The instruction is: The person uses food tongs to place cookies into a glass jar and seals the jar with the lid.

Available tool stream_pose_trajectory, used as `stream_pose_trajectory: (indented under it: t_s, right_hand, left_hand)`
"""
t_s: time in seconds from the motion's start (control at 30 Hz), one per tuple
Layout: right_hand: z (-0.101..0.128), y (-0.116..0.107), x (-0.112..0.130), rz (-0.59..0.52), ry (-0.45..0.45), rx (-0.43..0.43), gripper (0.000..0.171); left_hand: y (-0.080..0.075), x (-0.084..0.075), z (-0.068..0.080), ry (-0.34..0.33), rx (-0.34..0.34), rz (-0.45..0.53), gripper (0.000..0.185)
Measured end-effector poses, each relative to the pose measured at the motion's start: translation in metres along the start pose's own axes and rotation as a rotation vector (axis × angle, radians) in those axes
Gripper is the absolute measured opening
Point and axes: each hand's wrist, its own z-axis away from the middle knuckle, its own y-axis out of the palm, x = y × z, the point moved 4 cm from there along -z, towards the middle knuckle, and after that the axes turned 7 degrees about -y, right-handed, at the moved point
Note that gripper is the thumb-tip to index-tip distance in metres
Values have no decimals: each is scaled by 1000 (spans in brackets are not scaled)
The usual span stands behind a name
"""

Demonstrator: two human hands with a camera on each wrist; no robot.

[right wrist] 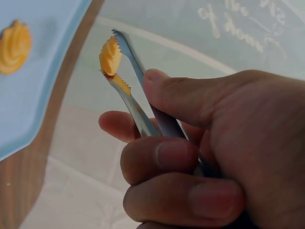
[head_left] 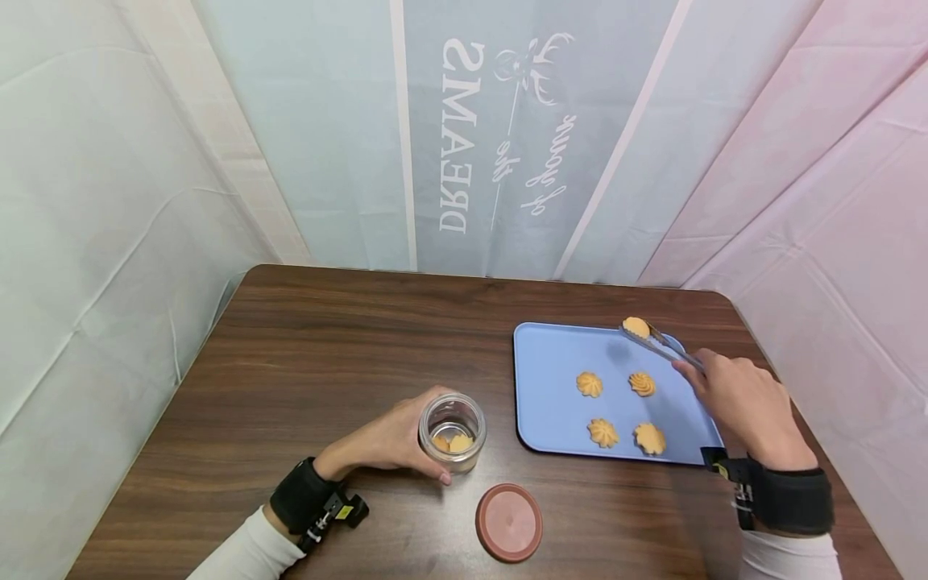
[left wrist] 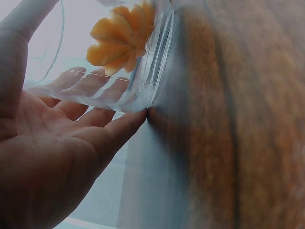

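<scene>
Right hand (head_left: 747,403) gripping tongs (head_left: 656,342), fingers curling round handles; tongs pinching cookie (head_left: 635,326) above far edge of blue tray (head_left: 551,403). Right wrist view showing serrated tips biting cookie edge. Left hand (head_left: 387,441) wrapping glass jar (head_left: 453,431); left wrist view showing cookie pressing against jar wall

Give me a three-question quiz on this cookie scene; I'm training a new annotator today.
1. How many cookies lie on the blue tray?
2. True or false: the pink lid is on the glass jar.
3. What does the right hand grip? A) a spoon B) metal tongs C) the lid

Key:
1. Four; a fifth cookie is pinched in the tongs above the tray.
2. False; it lies on the table while the left hand holds the open jar.
3. B
</scene>
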Motion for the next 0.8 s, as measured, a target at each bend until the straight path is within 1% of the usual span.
stream_pose_trajectory:
  t_s: [0.23,0.4,0.5,0.6,0.8]
  right_hand:
    - [8,-14,25,26,-84,-119,35]
    - [16,-23,45,41,-119,-185,31]
    - [21,-27,57,54,-158,-225,30]
    - [25,-31,69,65,-196,-246,29]
    - [33,-35,89,54,-251,-258,25]
  left_hand:
    - [0,-1,0,-10,6,15,93]
    - [0,-1,0,-14,12,24,94]
    - [0,-1,0,-8,18,28,94]
    - [0,0,0,-3,22,32,94]
    - [0,1,0,-5,19,23,94]
